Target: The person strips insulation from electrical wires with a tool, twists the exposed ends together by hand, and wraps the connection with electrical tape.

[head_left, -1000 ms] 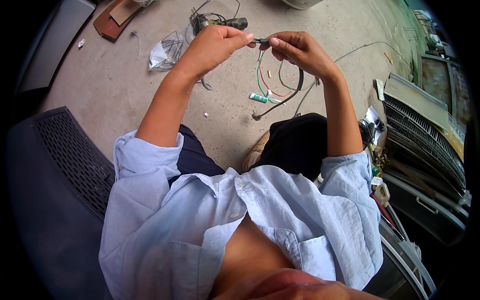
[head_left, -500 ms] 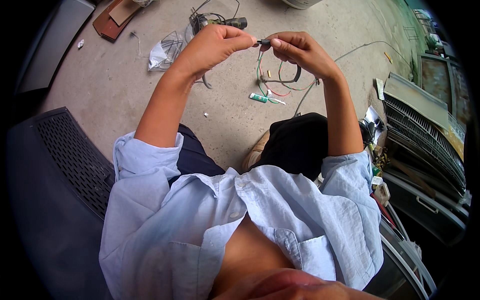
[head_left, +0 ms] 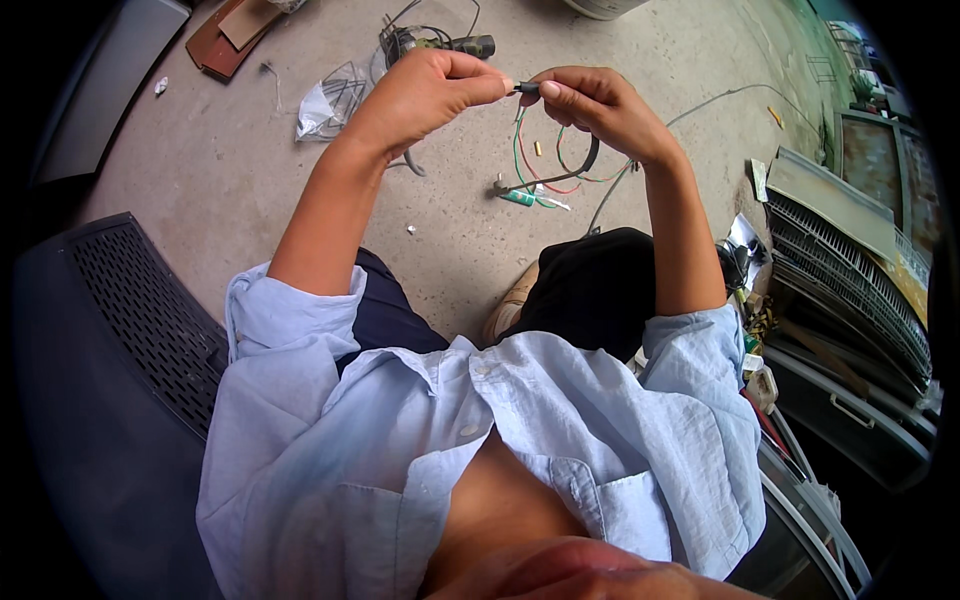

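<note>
In front of me, my right hand is closed with thumb and fingers on a short dark grey cable. The free part of the cable curves down below that hand and ends in a knobby end above the floor. My left hand is closed in a pinch at the thin dark tip that sticks out of the cable; the fingers hide what exactly they grip. Beneath the hands, thin red and green wires lie looped on the floor beside a green and white tube.
A corded green power tool and a clear plastic bag lie beyond my left hand. Brown boards lie at the far left. A dark perforated panel stands close on my left. Wire racks and panels are stacked at right.
The cable's hanging end has swung left and nearer to me, now overlapping the green tube in view. Both hands keep their grip, almost still.
</note>
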